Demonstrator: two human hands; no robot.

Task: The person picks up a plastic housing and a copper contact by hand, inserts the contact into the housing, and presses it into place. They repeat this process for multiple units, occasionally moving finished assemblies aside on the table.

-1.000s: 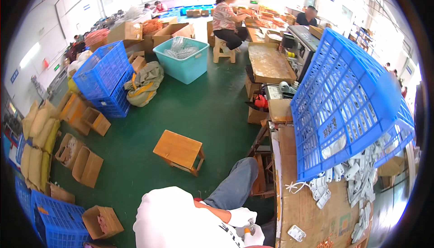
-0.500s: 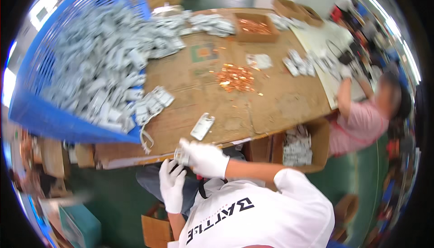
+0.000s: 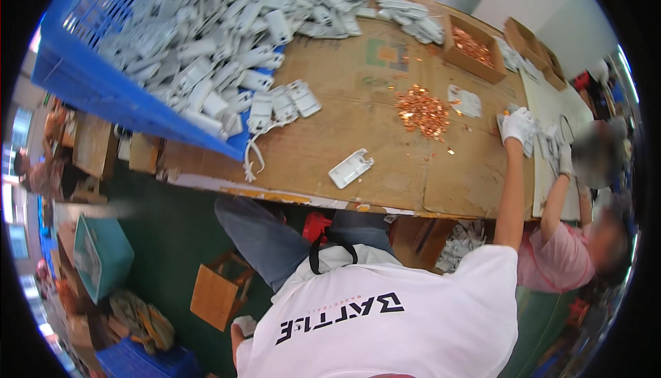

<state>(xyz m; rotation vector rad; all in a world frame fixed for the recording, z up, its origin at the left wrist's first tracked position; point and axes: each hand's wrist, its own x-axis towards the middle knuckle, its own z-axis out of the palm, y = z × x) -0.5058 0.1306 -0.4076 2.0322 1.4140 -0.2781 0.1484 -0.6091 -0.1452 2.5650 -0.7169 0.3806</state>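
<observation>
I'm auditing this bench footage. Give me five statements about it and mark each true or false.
1. The right hand, in a white glove, reaches to grey parts at the table's right end. True.
2. The blue crate is empty. False: it is full of grey plastic parts that spill onto the table.
3. One grey part lies alone near the table's front edge. True.
4. The copper-coloured pieces are heaped on the floor. False: they are heaped on the table.
5. The left hand rests on the table. False: it is down below table level.
</observation>
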